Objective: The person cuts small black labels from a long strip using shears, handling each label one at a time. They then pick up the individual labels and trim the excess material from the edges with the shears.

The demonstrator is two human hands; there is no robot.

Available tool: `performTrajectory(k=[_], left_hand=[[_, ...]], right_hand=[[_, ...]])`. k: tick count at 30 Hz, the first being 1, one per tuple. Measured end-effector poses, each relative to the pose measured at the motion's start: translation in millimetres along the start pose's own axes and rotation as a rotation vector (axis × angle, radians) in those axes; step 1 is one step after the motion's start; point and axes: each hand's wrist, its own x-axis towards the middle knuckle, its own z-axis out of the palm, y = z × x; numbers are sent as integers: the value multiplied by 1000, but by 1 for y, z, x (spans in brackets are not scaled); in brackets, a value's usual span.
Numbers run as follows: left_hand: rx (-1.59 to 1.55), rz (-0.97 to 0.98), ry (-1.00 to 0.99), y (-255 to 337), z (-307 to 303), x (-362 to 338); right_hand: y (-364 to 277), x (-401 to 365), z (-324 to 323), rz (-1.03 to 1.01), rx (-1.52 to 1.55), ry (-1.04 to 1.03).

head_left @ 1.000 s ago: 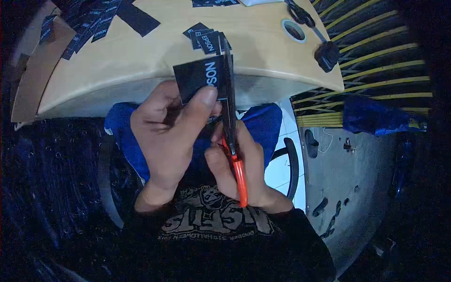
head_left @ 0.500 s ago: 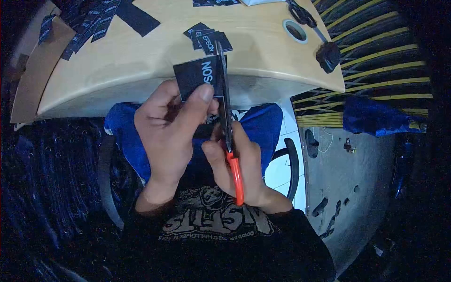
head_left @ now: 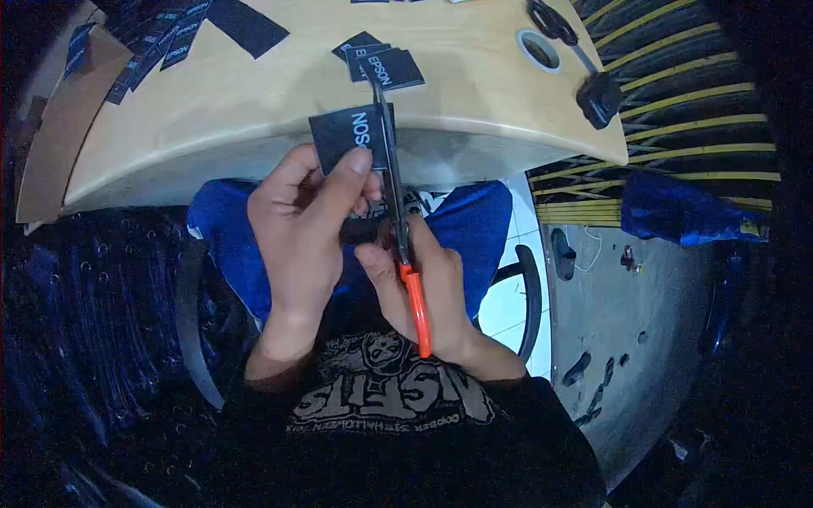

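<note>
My left hand [head_left: 309, 203] pinches a black label [head_left: 335, 135] with pale lettering between thumb and fingers, just off the table's front edge. In my right hand [head_left: 428, 284] is a pair of scissors [head_left: 416, 309] with red-orange handles, its dark blades pointing up and away from me. The blades lie along the label's right edge; whether they are closed on it I cannot make out. Beyond the blade tips, a small pile of black EPSON labels [head_left: 398, 69] rests on the table. The fingers inside the scissor handles are partly hidden.
The pale wooden table [head_left: 254, 93] curves in front of me. Black printed strips [head_left: 174, 38] and a cardboard piece [head_left: 72, 127] are at its left. A tape roll [head_left: 539, 52] and a black cable with a box-like end [head_left: 599, 99] lie at the right, beside a yellow-slatted gate [head_left: 677, 97].
The scissors have shifted slightly left and toward me, their blades tilting further left. The label in my left hand has moved a little left.
</note>
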Motion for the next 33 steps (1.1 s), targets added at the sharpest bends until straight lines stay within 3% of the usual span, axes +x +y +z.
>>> performTrajectory(k=[17, 21, 29, 33], left_hand=[[58, -41, 10, -20, -15, 1], [59, -88, 32, -40, -34, -4], [129, -200, 98, -62, -44, -1], [145, -153, 43, -55, -46, -4]], right_hand=[[20, -3, 13, 14, -43, 35], [40, -11, 22, 134, -61, -84], [64, -9, 26, 225, -89, -95], [68, -8, 15, 143, -21, -71]])
